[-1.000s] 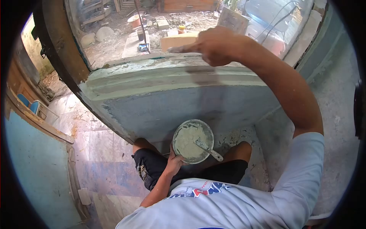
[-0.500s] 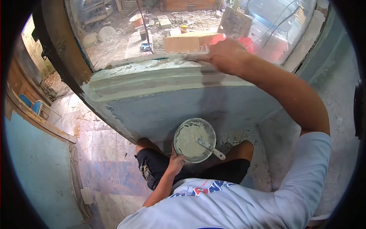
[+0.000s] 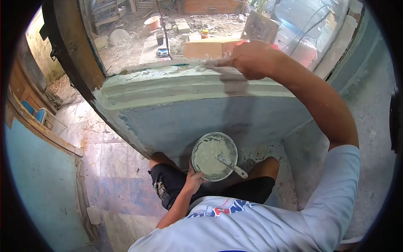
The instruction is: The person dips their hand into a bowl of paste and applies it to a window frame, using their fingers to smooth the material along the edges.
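My left hand (image 3: 194, 181) is closed on the near left rim of a round bowl (image 3: 194, 156) above my lap. Pale, thick paste (image 3: 208, 152) fills the bowl, and a putty knife (image 3: 232, 165) rests in it, its handle over the right rim. My right hand (image 3: 255, 61) is stretched out to the window sill (image 3: 163, 80), fingers curled. From it a slim, pale, paste-coloured shape (image 3: 219, 63) reaches left onto the sill's top edge; whether this is a tool or a coated finger, I cannot make out. Wet-looking pale paste smears the sill near it.
Behind the sill is a window pane, with a cardboard box (image 3: 205, 49) and a cup (image 3: 159, 38) outside. A dark wooden frame post (image 3: 77, 46) stands left. The blue-grey wall (image 3: 180, 115) is below the sill. A blue chair (image 3: 40, 114) is at far left.
My right hand stays at almost the same spot on the sill, with the arm shifted slightly. The view has tilted a little. My left hand still grips the bowl.
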Demonstrator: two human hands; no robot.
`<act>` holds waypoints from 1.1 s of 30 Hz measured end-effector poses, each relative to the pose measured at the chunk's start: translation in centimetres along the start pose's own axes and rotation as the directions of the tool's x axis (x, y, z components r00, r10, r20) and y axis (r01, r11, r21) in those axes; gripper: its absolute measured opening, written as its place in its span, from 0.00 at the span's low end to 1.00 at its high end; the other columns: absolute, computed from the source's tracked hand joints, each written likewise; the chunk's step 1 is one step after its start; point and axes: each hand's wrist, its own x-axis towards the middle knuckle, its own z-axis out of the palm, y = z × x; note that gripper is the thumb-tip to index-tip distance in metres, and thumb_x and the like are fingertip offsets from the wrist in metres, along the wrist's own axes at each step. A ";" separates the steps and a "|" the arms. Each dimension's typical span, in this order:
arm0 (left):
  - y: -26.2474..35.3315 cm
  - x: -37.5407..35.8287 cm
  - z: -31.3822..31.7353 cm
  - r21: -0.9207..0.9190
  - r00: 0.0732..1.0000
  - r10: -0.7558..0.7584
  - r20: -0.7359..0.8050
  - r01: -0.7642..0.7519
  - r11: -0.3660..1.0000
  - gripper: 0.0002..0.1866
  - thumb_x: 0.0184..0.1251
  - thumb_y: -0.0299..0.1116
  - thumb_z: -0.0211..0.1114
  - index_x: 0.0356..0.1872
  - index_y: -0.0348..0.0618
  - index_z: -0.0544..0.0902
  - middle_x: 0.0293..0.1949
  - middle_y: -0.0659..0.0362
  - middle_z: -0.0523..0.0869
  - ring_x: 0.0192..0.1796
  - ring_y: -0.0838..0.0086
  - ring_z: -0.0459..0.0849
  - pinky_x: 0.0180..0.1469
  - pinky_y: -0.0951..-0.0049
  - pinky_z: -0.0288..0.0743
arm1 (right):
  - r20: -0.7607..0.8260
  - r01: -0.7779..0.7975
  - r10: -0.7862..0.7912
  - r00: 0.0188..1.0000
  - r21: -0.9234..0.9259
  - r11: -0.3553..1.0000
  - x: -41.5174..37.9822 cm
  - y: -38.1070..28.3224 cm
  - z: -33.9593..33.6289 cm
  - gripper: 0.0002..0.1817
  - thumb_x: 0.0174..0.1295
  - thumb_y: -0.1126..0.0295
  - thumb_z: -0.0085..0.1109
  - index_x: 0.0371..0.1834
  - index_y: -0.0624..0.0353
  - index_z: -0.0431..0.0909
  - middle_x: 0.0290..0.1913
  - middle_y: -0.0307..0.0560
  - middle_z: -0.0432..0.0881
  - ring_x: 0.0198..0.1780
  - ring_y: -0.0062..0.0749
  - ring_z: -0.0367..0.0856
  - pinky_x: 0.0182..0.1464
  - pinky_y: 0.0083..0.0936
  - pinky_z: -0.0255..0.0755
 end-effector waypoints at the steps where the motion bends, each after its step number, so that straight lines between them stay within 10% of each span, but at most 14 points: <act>1: 0.2 0.1 -0.1 0.002 1.000 0.002 0.001 -0.002 1.000 0.53 0.53 0.17 0.50 0.80 0.67 0.40 0.74 0.53 0.60 0.69 0.50 0.74 0.53 0.43 0.83 | -0.056 0.002 -0.001 0.998 0.014 1.000 0.1 0.2 0.0 0.42 0.63 0.78 0.49 0.75 0.13 0.62 0.46 0.48 0.84 0.47 0.45 0.86 0.46 0.39 0.82; 16: 0.2 -0.3 0.2 -0.033 0.999 0.038 -0.025 -0.039 0.999 0.53 0.54 0.17 0.52 0.81 0.65 0.41 0.73 0.52 0.63 0.66 0.53 0.77 0.46 0.53 0.86 | -0.073 -0.005 0.002 0.997 -0.047 0.999 -1.9 1.0 -0.4 0.44 0.64 0.79 0.47 0.77 0.10 0.57 0.39 0.49 0.84 0.41 0.44 0.85 0.44 0.40 0.80; 18: 0.6 -0.4 0.5 -0.009 1.000 0.029 -0.008 -0.029 1.000 0.53 0.53 0.17 0.52 0.81 0.65 0.40 0.73 0.52 0.63 0.66 0.52 0.77 0.46 0.52 0.86 | 0.108 -0.058 0.067 0.992 -0.080 0.995 -1.2 1.3 0.6 0.41 0.61 0.77 0.51 0.74 0.16 0.66 0.48 0.48 0.84 0.46 0.45 0.87 0.43 0.40 0.82; 33: -0.2 -0.2 0.5 0.012 1.000 -0.010 0.011 0.010 1.000 0.53 0.55 0.17 0.49 0.81 0.66 0.38 0.75 0.52 0.59 0.70 0.50 0.73 0.54 0.45 0.83 | -0.131 0.031 -0.046 0.990 -0.111 0.993 1.5 -0.6 -3.6 0.44 0.62 0.78 0.50 0.75 0.09 0.62 0.38 0.44 0.85 0.40 0.41 0.87 0.38 0.39 0.82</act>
